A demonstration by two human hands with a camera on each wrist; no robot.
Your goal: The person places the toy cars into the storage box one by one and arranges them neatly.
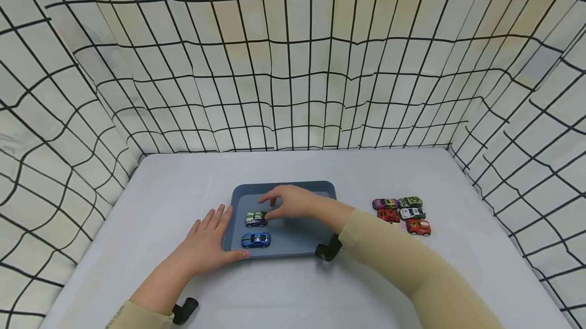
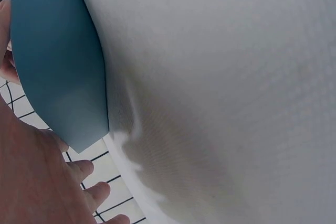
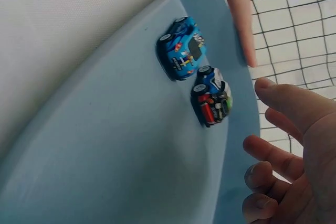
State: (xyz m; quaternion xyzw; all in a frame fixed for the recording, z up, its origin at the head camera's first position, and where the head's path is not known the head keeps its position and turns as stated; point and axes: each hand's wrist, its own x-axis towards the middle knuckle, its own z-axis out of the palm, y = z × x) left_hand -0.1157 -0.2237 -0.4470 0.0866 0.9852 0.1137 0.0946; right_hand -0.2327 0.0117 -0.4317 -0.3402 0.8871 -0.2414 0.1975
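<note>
Head view puts your left hand (image 1: 208, 245) nearest: it lies flat on the bench (image 1: 151, 207) with the fingers straight and spread, the thumb stretched along the near left corner of the blue tray (image 1: 293, 245). It grips nothing; by the look of it, the hand rests against the tray to keep it from sliding. From the left wrist you see only the tray's edge (image 2: 58, 61) against the white cover and the fingertips beside it.

Inside the tray, the blue toy car (image 1: 256, 240) sits nearest you, on the left half. Just beyond it, almost touching, stands the green-and-white toy car (image 1: 256, 219). In the right wrist view the two lie side by side, the blue one (image 3: 182, 49) and the green-and-white one (image 3: 213, 96), both on their wheels.

Your right hand (image 1: 293, 203) reaches across the tray from the right, its fingers loosely curled and just off the green-and-white car's far side. The right wrist view shows the fingers (image 3: 283, 100) parted and bare, with a gap to the car, so the hand holds nothing.

Farther right, outside the tray, a cluster of toy cars (image 1: 403, 214) is packed close together on the bench, purple, green, red and white among them, within easy reach of that right arm.
</note>
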